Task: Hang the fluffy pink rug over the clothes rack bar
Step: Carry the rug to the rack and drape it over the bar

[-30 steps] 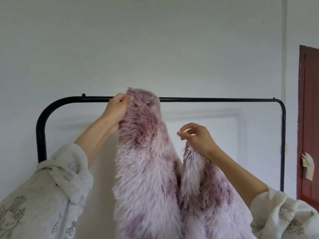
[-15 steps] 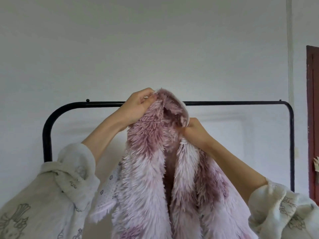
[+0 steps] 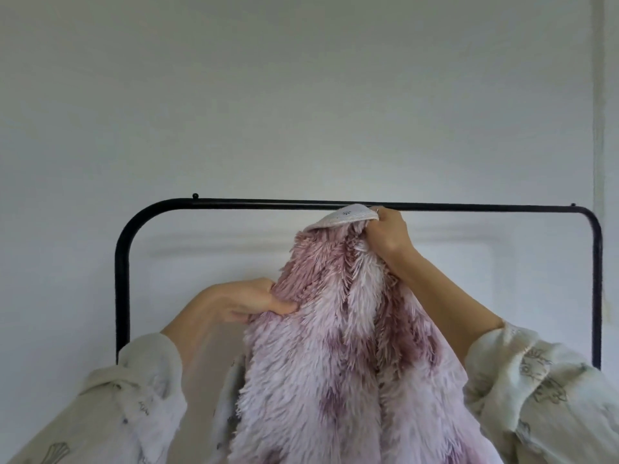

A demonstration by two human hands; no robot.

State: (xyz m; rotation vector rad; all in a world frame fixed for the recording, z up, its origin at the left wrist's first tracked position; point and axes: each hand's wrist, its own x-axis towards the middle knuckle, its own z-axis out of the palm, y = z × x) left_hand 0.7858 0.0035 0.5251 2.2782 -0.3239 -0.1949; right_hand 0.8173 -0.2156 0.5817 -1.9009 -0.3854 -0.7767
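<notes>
Shaggy pink rug (image 3: 335,346) bunched in front of the black tubular clothes rack bar (image 3: 268,205), pale woven backing folded over at its top edge, right hand (image 3: 388,236) gripping that edge at bar height, left hand (image 3: 241,301) pinching the long pile lower down

The right hand (image 3: 388,237) is gripping the top edge of the fluffy pink rug (image 3: 335,346) just below the black clothes rack bar (image 3: 268,205), right of its middle. The rug's pale backing is folding over at that edge. The left hand (image 3: 248,301) is pinching the rug's left edge lower down. The rug is hanging bunched between both sleeved arms.
</notes>
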